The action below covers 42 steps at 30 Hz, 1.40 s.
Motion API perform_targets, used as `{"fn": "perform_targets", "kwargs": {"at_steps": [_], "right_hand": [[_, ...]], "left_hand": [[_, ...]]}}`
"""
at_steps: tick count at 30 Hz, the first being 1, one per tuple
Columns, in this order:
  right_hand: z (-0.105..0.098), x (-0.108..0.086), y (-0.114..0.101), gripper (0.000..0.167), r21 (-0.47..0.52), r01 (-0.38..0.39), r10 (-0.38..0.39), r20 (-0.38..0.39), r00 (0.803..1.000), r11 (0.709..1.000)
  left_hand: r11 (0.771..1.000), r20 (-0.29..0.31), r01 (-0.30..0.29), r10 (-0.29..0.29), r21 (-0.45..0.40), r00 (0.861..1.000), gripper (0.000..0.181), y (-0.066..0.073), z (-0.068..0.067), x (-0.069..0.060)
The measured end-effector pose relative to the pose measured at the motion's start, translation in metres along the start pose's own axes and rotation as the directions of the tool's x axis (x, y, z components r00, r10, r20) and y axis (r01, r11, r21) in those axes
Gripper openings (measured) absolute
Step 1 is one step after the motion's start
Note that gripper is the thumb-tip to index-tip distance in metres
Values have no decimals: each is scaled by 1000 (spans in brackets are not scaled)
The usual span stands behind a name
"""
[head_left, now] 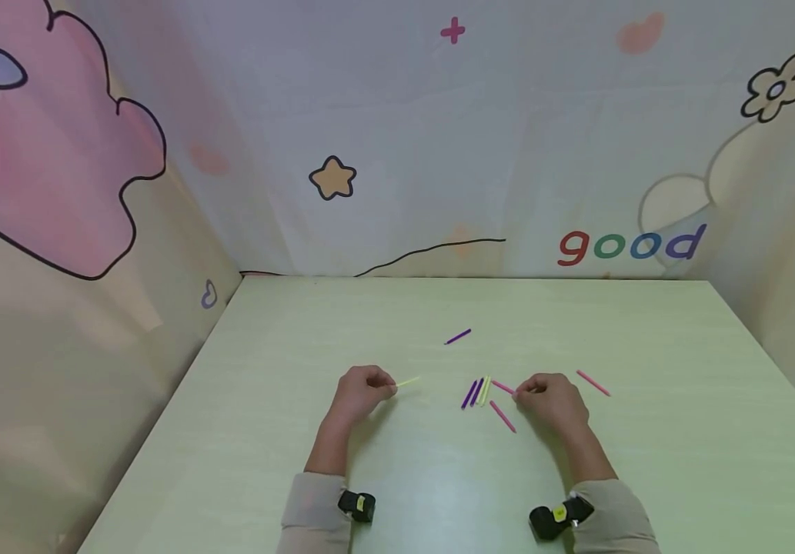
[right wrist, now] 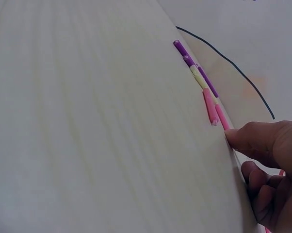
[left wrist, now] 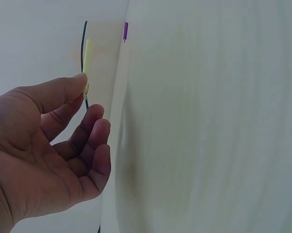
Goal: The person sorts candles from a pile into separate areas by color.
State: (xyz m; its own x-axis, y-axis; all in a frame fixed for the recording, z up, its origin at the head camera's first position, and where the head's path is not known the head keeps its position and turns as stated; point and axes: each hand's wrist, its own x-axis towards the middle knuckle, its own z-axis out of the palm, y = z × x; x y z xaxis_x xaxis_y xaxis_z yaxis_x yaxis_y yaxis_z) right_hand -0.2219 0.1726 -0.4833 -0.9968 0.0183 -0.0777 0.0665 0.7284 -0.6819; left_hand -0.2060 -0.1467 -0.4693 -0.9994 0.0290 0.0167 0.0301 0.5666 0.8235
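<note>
My left hand (head_left: 364,391) pinches one end of a yellow stick (head_left: 408,381) between thumb and forefinger; in the left wrist view the stick (left wrist: 88,54) points up from the fingertips. My right hand (head_left: 552,400) pinches the near end of a pink stick (head_left: 503,387), whose other end reaches toward a row of sticks. That row has two purple sticks (head_left: 469,394) and yellow ones (head_left: 484,391) side by side, slanted. Just below it lies another pink stick (head_left: 503,416), seen too in the right wrist view (right wrist: 210,107).
A purple stick (head_left: 458,336) lies farther back on the pale table (head_left: 397,492). One more pink stick (head_left: 593,383) is right of my right hand. Printed cloth (head_left: 397,115) hangs behind the table and at both sides.
</note>
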Motion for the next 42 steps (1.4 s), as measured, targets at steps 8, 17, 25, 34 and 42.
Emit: {"fn": "perform_targets", "kwargs": {"at_steps": [8, 17, 25, 34, 42], "right_hand": [[-1, 0, -1, 7, 7, -3, 3, 4, 1000, 1000], [-1, 1, 0, 9, 6, -2, 2, 11, 1000, 1000], [-1, 1, 1, 9, 8, -1, 1, 11, 1000, 1000], [1, 1, 0, 8, 18, -14, 13, 10, 1000, 1000], [1, 0, -1, 8, 15, -42, 41, 14, 999, 999]], "left_hand": [[998, -38, 61, -61, 1, 997, 5, -5, -14, 4], [994, -73, 108, -106, 20, 992, 5, -15, -23, 9], [994, -78, 101, -97, 48, 992, 4, -20, -24, 16], [984, -122, 158, -148, 84, 982, 4, -20, -22, 20], [967, -136, 206, -186, 149, 973, 4, -20, -16, 23]]}}
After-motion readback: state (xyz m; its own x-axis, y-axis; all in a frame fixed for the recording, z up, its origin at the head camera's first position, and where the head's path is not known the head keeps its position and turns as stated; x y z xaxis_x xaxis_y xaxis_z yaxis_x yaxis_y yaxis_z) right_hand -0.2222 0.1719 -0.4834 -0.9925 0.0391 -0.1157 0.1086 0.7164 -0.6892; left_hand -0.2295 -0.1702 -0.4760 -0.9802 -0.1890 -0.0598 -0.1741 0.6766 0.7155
